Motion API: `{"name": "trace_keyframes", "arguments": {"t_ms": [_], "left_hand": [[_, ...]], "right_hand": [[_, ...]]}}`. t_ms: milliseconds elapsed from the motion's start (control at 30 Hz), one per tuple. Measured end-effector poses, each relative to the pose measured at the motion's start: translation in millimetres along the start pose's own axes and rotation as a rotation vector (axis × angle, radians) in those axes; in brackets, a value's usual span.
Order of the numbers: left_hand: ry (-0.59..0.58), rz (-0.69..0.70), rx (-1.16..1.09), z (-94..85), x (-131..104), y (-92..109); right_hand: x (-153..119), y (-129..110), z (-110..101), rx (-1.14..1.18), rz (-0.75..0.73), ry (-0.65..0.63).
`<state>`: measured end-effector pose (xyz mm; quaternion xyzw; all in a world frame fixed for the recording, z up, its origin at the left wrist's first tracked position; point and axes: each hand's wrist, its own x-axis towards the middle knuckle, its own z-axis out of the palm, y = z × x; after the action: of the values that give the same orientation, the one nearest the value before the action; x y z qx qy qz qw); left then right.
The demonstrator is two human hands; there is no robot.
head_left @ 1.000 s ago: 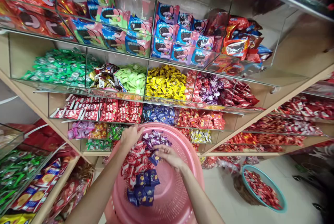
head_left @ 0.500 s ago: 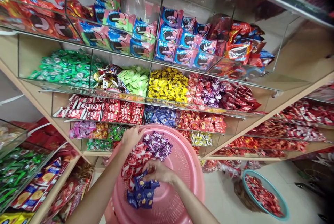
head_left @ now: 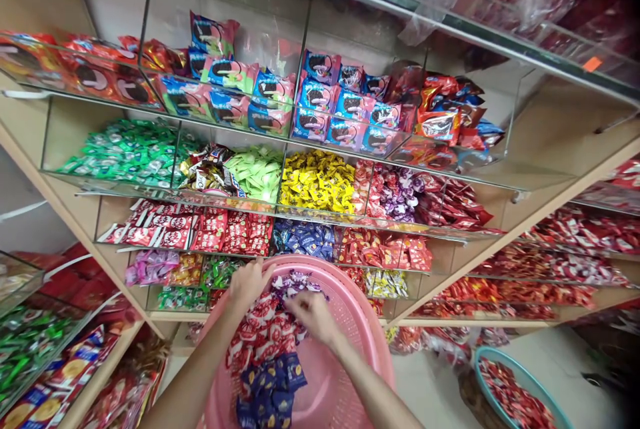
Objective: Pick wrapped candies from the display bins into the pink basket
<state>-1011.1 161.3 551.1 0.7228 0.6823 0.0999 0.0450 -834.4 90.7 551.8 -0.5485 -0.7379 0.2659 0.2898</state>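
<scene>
My left hand (head_left: 250,284) is closed over the far left rim of a pink plastic basket (head_left: 345,366). Inside, my right hand (head_left: 313,314) has its fingers curled down by the purple-and-white wrapped candies (head_left: 295,280); whatever its fingertips hold, if anything, is hidden. Red-and-white wrapped candies (head_left: 267,332) lie along the basket's left side. Nearer to me is a small heap of dark blue candy packets (head_left: 270,386), with no hand on it.
Behind the basket rise glass-fronted shelves with yellow candies (head_left: 320,182), green candies (head_left: 133,149) and blue-and-pink cookie packs (head_left: 320,96). A teal tub (head_left: 543,386) of red candies stands on the floor at right. Another candy rack (head_left: 30,349) is close at left.
My right hand has let go of the dark blue packets and moved away from me to the purple candies. The left hand keeps its hold on the rim. The view has tilted up slightly.
</scene>
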Motion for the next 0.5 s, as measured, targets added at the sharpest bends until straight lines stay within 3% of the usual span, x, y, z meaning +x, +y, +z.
{"name": "trace_keyframes", "arguments": {"t_ms": [100,200,333,500], "left_hand": [[0.011,-0.001,0.007,0.8,0,0],[0.028,0.006,0.008,2.2,0,-1],[0.027,0.003,0.013,3.0,0,-1],[0.032,-0.003,0.010,2.2,-2,0]], "right_hand": [[35,14,-31,-0.054,0.122,0.221],[66,29,-52,-0.151,0.253,0.310],[95,41,-58,-0.265,0.433,0.290],[112,45,-57,-0.310,0.521,0.254]]}}
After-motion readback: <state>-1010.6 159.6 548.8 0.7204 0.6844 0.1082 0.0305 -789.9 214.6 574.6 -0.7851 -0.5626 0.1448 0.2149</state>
